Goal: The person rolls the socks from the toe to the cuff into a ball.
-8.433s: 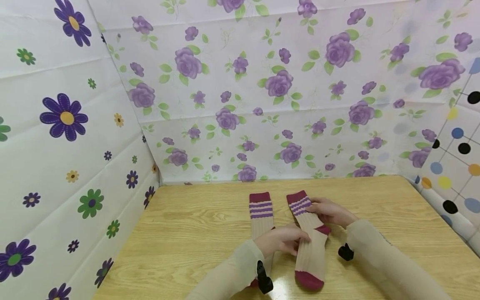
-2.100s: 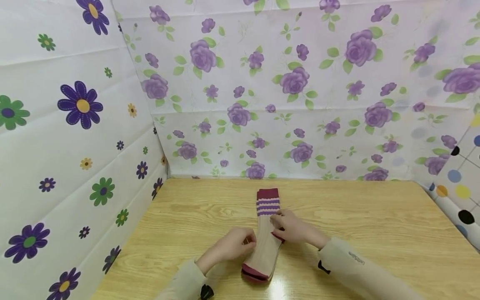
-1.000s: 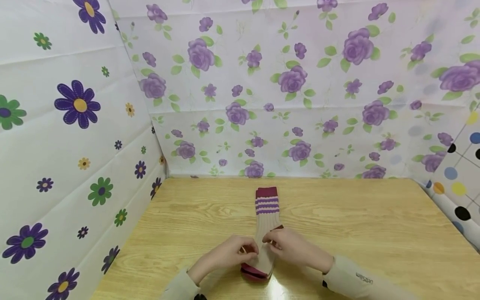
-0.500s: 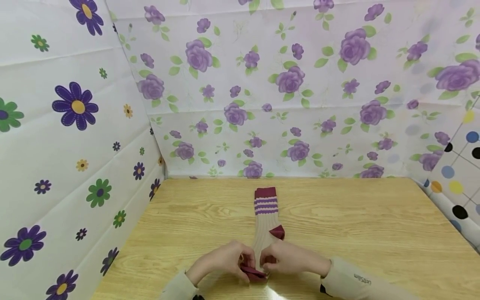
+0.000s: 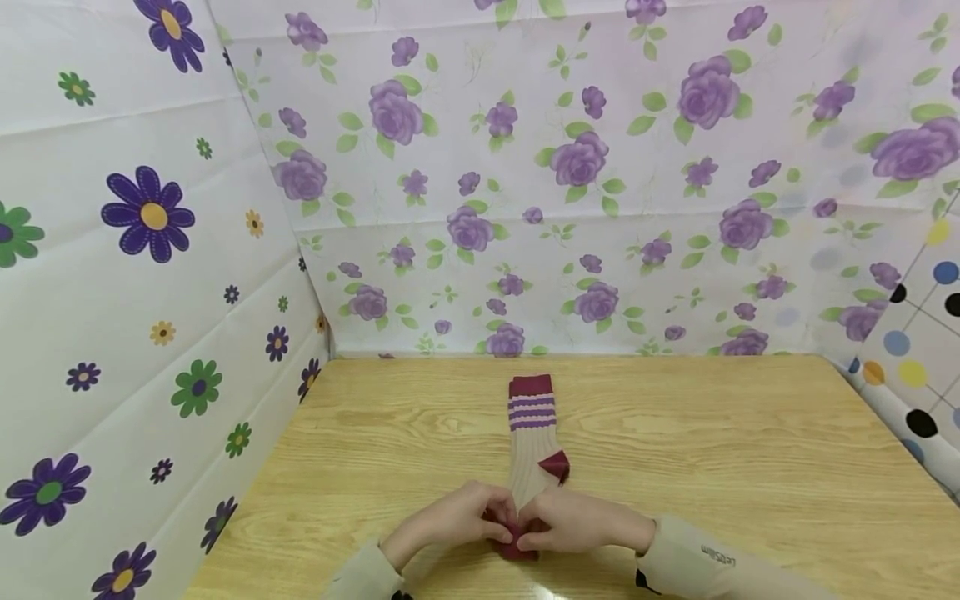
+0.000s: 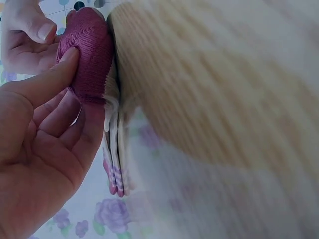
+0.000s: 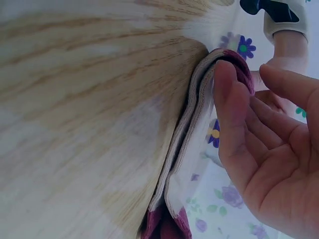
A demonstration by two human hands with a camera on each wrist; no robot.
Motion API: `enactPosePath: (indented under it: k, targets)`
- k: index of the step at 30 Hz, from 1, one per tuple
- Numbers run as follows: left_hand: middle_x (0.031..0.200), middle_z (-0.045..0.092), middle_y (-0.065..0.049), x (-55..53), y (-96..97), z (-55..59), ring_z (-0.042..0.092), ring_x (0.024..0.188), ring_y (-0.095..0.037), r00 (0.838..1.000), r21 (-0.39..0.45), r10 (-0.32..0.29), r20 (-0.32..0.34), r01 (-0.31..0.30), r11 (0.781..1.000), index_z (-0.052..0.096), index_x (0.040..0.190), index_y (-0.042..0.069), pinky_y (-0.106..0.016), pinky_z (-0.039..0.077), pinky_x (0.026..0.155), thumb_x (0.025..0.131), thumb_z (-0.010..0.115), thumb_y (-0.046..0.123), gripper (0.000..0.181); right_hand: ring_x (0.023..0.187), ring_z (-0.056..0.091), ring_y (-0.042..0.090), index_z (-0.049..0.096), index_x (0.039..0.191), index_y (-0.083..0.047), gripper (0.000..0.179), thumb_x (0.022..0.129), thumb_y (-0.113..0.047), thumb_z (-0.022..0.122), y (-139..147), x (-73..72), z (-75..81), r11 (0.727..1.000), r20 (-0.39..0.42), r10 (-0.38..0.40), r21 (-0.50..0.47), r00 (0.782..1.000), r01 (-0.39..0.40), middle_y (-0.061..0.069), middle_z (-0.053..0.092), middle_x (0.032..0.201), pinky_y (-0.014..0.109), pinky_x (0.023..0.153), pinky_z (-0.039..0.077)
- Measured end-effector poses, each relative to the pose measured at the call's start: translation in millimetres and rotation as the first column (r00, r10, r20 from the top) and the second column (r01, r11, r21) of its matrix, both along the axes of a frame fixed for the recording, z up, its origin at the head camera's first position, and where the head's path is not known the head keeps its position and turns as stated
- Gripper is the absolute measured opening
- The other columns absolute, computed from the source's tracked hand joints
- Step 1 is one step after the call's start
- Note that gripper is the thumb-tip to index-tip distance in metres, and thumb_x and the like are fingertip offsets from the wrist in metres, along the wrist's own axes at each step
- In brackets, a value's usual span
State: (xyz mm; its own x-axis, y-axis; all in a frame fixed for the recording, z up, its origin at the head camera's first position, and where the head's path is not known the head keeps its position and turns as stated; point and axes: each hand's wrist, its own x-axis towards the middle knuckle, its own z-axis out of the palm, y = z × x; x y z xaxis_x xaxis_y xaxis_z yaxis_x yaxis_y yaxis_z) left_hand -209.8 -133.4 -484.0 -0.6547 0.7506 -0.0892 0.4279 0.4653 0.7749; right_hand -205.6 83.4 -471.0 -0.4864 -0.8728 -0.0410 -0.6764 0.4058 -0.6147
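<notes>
A pair of beige ribbed socks (image 5: 534, 437) lies stacked on the table, with purple stripes below the maroon cuffs at the far end. The maroon toe end (image 6: 92, 55) is bent up and back over the foot. My left hand (image 5: 465, 515) pinches it, thumb on the outside and fingers beneath, as the left wrist view shows. At the toe's other side, my right hand (image 5: 573, 518) has its fingers (image 7: 227, 74) tucked into the fold and its thumb over the maroon outside. The maroon heel (image 5: 555, 464) points right.
The wooden table (image 5: 712, 442) spreads out on both sides of the socks. A rose-patterned sheet (image 5: 465, 167) hangs along its back edge, a daisy-patterned sheet (image 5: 112, 308) at the left, and a dotted one (image 5: 926, 350) at the right.
The two socks lay apart at first and are now stacked. Both hands have slid down to the toes, which were flat and are now lifted and bent back.
</notes>
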Motion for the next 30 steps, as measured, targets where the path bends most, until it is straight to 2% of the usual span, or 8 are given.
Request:
enactPosePath:
  k: [5,9,12,17,21,24,26,30]
  targets:
    - [0.082,0.071,0.003,0.0,1.8,-1.0,0.060,0.072,0.005,0.998,0.000,0.066,0.011,-0.066,0.998,0.065,0.085,0.010,-0.015,0.051,0.065,0.082,0.075,0.008,0.011,0.052,0.035,-0.007,0.069,0.088,-0.014,0.012,0.095,-0.022,0.062,-3,-0.4,-2.5,0.998,-0.001,-0.064,0.010,0.998,0.064,-0.017,0.044,0.061,0.011,0.048,0.030]
    - [0.074,0.067,0.005,0.0,3.7,-3.8,0.055,0.064,0.004,0.993,0.013,0.111,-0.029,-0.111,0.994,0.064,0.079,0.010,-0.014,0.048,0.059,0.076,0.081,0.008,0.017,0.054,0.041,-0.008,0.069,0.086,-0.012,0.006,0.091,-0.016,0.067,-6,-1.1,-4.7,0.992,0.026,-0.127,0.003,0.992,0.127,-0.015,0.052,0.063,0.011,0.049,0.037]
    - [0.073,0.065,0.007,-0.2,5.3,-5.2,0.053,0.063,0.005,0.989,0.021,0.117,-0.090,-0.116,0.993,0.064,0.075,0.012,-0.014,0.047,0.057,0.073,0.083,0.009,0.020,0.056,0.043,-0.007,0.068,0.083,-0.012,0.005,0.087,-0.013,0.071,-9,-2.2,-6.8,0.985,0.028,-0.172,0.002,0.985,0.172,-0.014,0.055,0.064,0.012,0.050,0.040]
    - [0.077,0.066,0.009,0.1,6.9,-3.7,0.054,0.068,0.004,0.969,-0.012,0.049,-0.243,-0.053,0.999,0.067,0.076,0.016,-0.013,0.047,0.060,0.074,0.083,0.011,0.016,0.057,0.044,-0.006,0.067,0.082,-0.012,0.007,0.083,-0.013,0.075,-10,-4.1,-11.4,0.977,0.021,-0.214,0.000,0.977,0.214,-0.014,0.055,0.066,0.013,0.051,0.041]
    - [0.082,0.069,0.009,1.0,6.3,-1.5,0.056,0.073,0.005,0.947,-0.064,-0.036,-0.318,0.017,0.998,0.073,0.081,0.015,-0.010,0.047,0.065,0.074,0.083,0.020,0.013,0.057,0.046,-0.005,0.066,0.081,-0.012,0.011,0.081,-0.012,0.076,-11,-5.3,-14.6,0.968,0.046,-0.248,-0.015,0.968,0.249,-0.013,0.056,0.066,0.014,0.052,0.042]
    - [0.086,0.071,0.008,0.5,4.7,-0.8,0.056,0.076,0.007,0.938,-0.090,-0.080,-0.336,0.052,0.995,0.074,0.086,0.014,-0.009,0.047,0.067,0.069,0.086,0.027,0.025,0.058,0.046,-0.004,0.063,0.080,-0.011,0.015,0.079,-0.012,0.078,-11,-5.6,-15.8,0.960,0.057,-0.276,-0.024,0.960,0.278,-0.010,0.056,0.066,0.015,0.051,0.042]
    - [0.087,0.070,0.010,-0.5,4.0,-1.3,0.054,0.076,0.008,0.926,-0.121,-0.112,-0.362,0.072,0.990,0.073,0.088,0.015,-0.007,0.045,0.068,0.066,0.088,0.028,0.030,0.060,0.045,-0.003,0.062,0.080,-0.011,0.017,0.078,-0.012,0.079,-11,-5.3,-15.7,0.957,0.040,-0.288,-0.028,0.957,0.289,-0.009,0.056,0.067,0.015,0.052,0.041]
    - [0.089,0.069,0.010,-1.5,4.3,-1.0,0.053,0.077,0.008,0.910,-0.172,-0.156,-0.384,0.096,0.980,0.070,0.090,0.015,-0.005,0.043,0.068,0.069,0.087,0.022,0.028,0.064,0.042,-0.002,0.063,0.078,-0.011,0.017,0.075,-0.009,0.079,-12,-2.0,-11.9,0.957,-0.049,-0.289,-0.038,0.956,0.287,-0.008,0.054,0.069,0.015,0.056,0.038]
